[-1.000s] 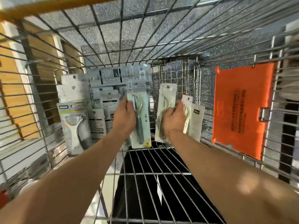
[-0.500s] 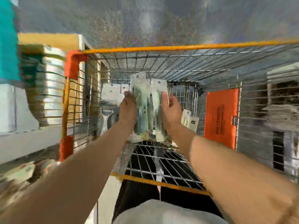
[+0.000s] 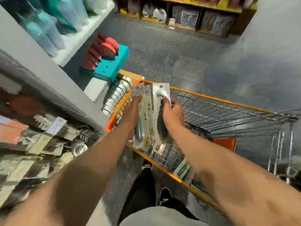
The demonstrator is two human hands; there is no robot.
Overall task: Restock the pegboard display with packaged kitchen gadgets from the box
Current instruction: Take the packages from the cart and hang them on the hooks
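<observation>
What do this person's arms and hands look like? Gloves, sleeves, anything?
The left hand and right hand are bare: no gloves, no rings or watch visible. Both forearms are bare too, no sleeve in view.

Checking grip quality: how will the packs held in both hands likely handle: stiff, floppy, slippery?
Probably fairly stiff: the packs stand flat and unbent between the left hand and right hand. Likely slippery: their glossy plastic faces lie stacked, so they could slide apart or fan out over the cart.
</observation>
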